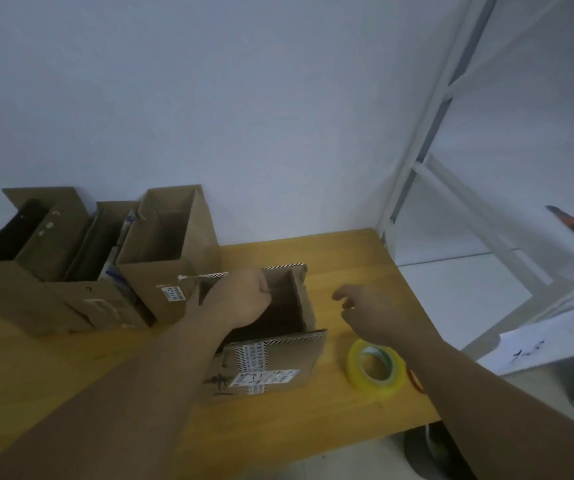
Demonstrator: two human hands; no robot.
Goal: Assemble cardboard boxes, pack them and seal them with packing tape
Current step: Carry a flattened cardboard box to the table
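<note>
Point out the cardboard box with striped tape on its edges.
The small brown cardboard box nearest you, beside the yellow tape roll; the boxes by the wall have plain edges.

Brown corrugated cardboard box (278,362): matt, rough ragged edges, smooth white paper labels (265,377). Yellow wooden counter (105,368): smooth, faint sheen. Yellow-green translucent plastic tape roll (357,372): glossy. White metal rack frame (417,188): smooth, painted.

Left grip (240,296) curled in a fist, right grip (372,311) loose, fingers relaxed
</note>
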